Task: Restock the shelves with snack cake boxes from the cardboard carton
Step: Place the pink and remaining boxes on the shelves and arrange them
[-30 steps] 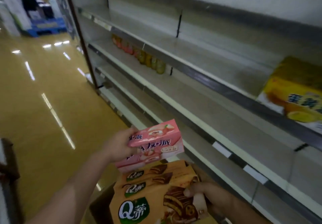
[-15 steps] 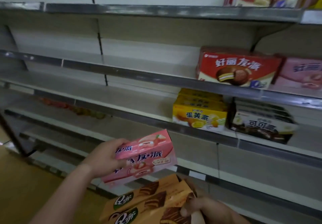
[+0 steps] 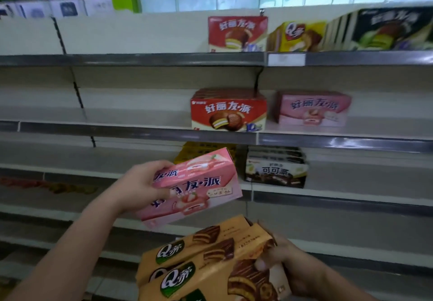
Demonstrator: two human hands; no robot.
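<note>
A: Biggest thing first?
B: Store shelving point(image 3: 140, 134). Grey tiers, mostly bare on the left half, stock bunched right of centre.
A: Task items?
B: A stack of orange Q-brand snack cake boxes point(image 3: 199, 265) at bottom centre, held in the air in front of the lower tiers. Long axis runs lower-left to upper-right, printed fronts toward the camera. The right hand point(image 3: 295, 270) grasps the stack's right end, thumb across the front box, fingers curled round it.
A: And the pink one?
B: The pink snack cake box point(image 3: 194, 188) is just above the orange stack, apart from it, not on any shelf. It's tilted, long axis rising to the right, free end pointing at the shelving. The left hand point(image 3: 140, 183) grips its left end, thumb on top, fingers point(image 3: 161, 192) underneath. One box or two stacked, cannot tell.
A: On the shelves?
B: Middle tier: red chocolate pie box point(image 3: 228, 111) with a matching pink box point(image 3: 311, 109) beside it, both fronts out. Tier below: dark cocoa pie boxes point(image 3: 276, 169), and yellow boxes point(image 3: 206, 150) partly hidden behind the held pink one. Top tier: another red box point(image 3: 236, 33), a yellow Q box point(image 3: 297, 36), a dark box point(image 3: 393, 31), blurred.
</note>
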